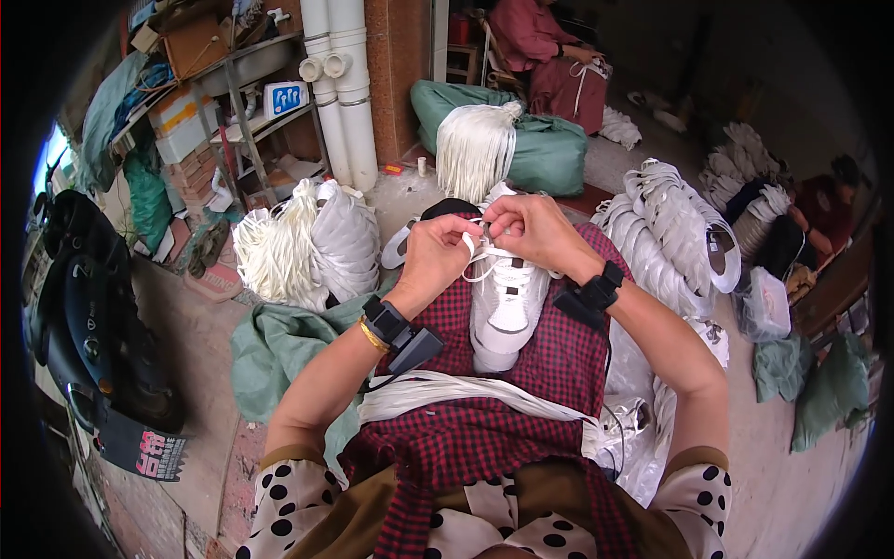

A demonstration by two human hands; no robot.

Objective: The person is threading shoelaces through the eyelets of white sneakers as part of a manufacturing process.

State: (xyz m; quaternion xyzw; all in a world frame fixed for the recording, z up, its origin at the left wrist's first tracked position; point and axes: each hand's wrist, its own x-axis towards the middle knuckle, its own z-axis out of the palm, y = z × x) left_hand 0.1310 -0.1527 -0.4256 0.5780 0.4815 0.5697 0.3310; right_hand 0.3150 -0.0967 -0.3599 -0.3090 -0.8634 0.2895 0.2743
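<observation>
A white sneaker (507, 303) rests on my lap over a red-and-black checked apron (442, 321), its toe towards me. Both my hands are at its upper end, close together. My left hand (434, 256) is closed in a pinch on a white shoelace (478, 273), part of which loops down over the sneaker. Just beside it, my right hand (538, 228) pinches near the top eyelets, also on the lace; the fingertips partly hide the exact grip. Several loose white laces (466, 391) lie across my lap, below the sneaker's toe.
White lace bundles (279, 242) and stacked white shoe parts (666, 228) flank me. Ahead, more laces (477, 144) hang over a green sack (554, 149). Another person (549, 61) sits behind it; one more (824, 210) is at right. A dark scooter (98, 317) stands left.
</observation>
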